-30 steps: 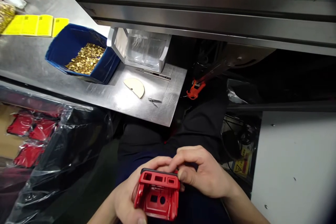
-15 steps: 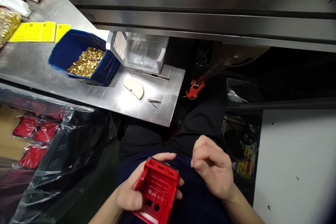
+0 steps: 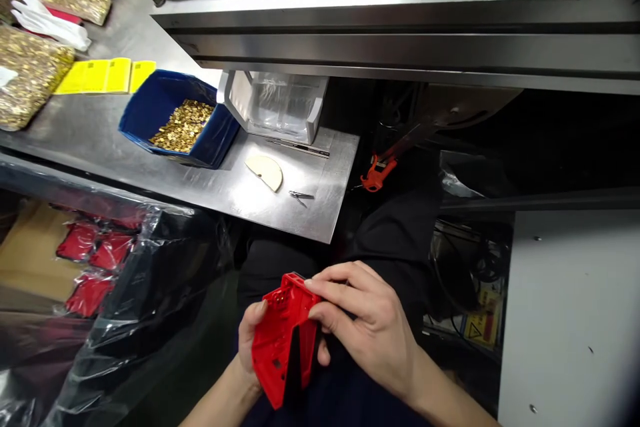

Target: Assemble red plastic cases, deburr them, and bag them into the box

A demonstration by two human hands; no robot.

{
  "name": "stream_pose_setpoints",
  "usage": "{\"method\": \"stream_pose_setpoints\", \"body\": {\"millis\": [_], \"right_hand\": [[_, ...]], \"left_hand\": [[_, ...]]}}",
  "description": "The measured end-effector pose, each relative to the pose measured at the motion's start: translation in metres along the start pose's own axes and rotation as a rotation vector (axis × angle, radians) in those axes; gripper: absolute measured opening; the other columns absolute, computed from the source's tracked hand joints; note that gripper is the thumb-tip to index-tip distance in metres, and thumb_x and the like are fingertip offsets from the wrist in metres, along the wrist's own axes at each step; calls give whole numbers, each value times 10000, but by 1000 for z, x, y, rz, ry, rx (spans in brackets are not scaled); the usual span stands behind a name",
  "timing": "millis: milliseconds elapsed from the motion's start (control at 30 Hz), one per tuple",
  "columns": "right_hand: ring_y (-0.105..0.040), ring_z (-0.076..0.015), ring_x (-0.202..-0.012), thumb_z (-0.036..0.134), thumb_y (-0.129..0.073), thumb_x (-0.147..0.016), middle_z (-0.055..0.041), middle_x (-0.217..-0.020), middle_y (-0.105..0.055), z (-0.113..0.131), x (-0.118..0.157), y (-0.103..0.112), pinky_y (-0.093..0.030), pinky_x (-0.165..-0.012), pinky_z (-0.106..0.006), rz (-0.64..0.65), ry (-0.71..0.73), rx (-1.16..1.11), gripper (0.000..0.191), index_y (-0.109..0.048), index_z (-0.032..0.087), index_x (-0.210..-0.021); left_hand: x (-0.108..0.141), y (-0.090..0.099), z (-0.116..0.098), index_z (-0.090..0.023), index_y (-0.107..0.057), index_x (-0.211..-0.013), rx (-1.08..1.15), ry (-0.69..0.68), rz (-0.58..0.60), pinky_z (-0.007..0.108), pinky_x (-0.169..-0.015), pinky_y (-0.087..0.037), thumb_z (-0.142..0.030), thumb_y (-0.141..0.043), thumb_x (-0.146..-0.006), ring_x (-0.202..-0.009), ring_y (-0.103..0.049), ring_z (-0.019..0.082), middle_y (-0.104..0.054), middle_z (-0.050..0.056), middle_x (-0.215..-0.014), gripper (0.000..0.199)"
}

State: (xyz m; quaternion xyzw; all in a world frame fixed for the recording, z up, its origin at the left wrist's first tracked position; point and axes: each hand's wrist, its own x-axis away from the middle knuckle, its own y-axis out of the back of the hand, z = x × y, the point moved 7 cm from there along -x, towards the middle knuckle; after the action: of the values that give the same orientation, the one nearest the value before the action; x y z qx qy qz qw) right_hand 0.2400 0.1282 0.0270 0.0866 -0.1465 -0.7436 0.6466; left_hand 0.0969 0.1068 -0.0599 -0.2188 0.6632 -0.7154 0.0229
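A red plastic housing (image 3: 280,340), hollow and open on one side, is held tilted over my lap. My left hand (image 3: 250,333) is closed around it, with the thumb on its near left edge and fingertips showing on the far side. Small brass-coloured dots show inside its upper left wall. My right hand (image 3: 367,320) is pinched at the upper right rim of the housing, thumb and forefinger touching it. Whatever lies between those fingertips is too small or hidden to make out.
On the metal bench (image 3: 210,197) stand a blue bin (image 3: 145,110) of small brass parts, a clear-fronted bin (image 3: 280,107), a cream half-disc (image 3: 265,172) and tweezers-like tools (image 3: 301,195). Bags of brass parts (image 3: 30,80) lie left. Bagged red parts (image 3: 90,293) sit in a box.
My right hand has moved left onto the housing's rim from a closed position apart from it. The housing has been turned and tilted in my left hand. The view has shifted slightly.
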Motion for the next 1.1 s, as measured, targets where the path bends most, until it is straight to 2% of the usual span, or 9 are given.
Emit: {"method": "stream_pose_setpoints", "body": {"millis": [167,267,433,533,600,733,833,1000,1100], "right_hand": [[-673,-196,-941,191,-739,-946,-31,-1042,-773,3,5,3,-543,-842,-359,-219,102,190,172,-796,253,-1097],[-687,-198,-951,155,-711,-943,-39,-1036,-763,0,10,-1,-543,-861,-370,-222,159,106,129,-780,237,-1014],[-598,-265,-1277,329,-720,-960,-99,-1440,-620,-13,-1,-10,-484,-1083,-445,75,75,-12,375,-679,254,-1325],[-614,-257,-1267,355,-757,-939,-45,-1201,-756,-13,-8,-11,-427,-1135,-435,326,101,-98,233,-746,271,-1156],[-677,-241,-1132,353,-772,-927,-22,-997,-782,-19,-11,-8,-459,-1071,-399,395,38,-170,113,-768,256,-984],[-685,-185,-823,455,-761,-922,-30,-879,-746,-61,-6,-2,-523,-802,-306,180,-355,-511,254,-754,204,-889],[-633,-144,-705,509,-742,-929,-18,-793,-726,-91,6,-8,-486,-679,-246,-14,-611,-805,327,-731,182,-919],[-643,-175,-801,534,-742,-922,-44,-854,-742,-101,14,-19,-490,-777,-276,-86,-663,-925,370,-742,164,-919],[-619,-177,-786,560,-721,-928,-42,-836,-734,-99,15,-21,-474,-760,-279,-95,-665,-901,395,-744,166,-927]], "left_hand": [[-5,6,-16,-108,-721,-1285,49,-134,-125,325,-740,-608,-533,-526,-992,-994,-773,309,-778,169,-1222,552],[-8,8,-24,-123,-711,-1298,85,-159,-173,331,-735,-629,-458,-531,-1012,-966,-780,281,-783,136,-1225,475],[-15,9,-12,-115,-754,-1141,102,23,-186,357,-731,-646,-620,-496,-992,-814,-795,271,-819,122,-943,586],[-18,4,5,-61,-749,-1089,63,266,-179,368,-693,-647,-810,-411,-922,-776,-795,296,-802,151,-859,839],[-21,3,3,-63,-739,-1150,25,280,-258,385,-716,-645,-799,-374,-942,-771,-789,283,-807,153,-886,847],[-25,6,-24,-194,-641,-1394,-162,-14,-491,413,-1047,-532,-612,-424,-1035,-1118,-728,261,-774,105,-1238,592],[-26,-1,-33,-214,-624,-1426,-361,-123,-469,455,-1238,-322,-618,-418,-1034,-1438,-500,301,-641,88,-1475,600],[-28,-11,-38,-264,-526,-1504,-699,-220,-407,512,-1264,-263,-559,-543,-1008,-1510,-392,343,-531,89,-1580,577],[-29,-13,-41,-272,-426,-1562,-842,-250,-438,498,-1247,-313,-526,-714,-915,-1509,-384,365,-488,110,-1604,751]]}}
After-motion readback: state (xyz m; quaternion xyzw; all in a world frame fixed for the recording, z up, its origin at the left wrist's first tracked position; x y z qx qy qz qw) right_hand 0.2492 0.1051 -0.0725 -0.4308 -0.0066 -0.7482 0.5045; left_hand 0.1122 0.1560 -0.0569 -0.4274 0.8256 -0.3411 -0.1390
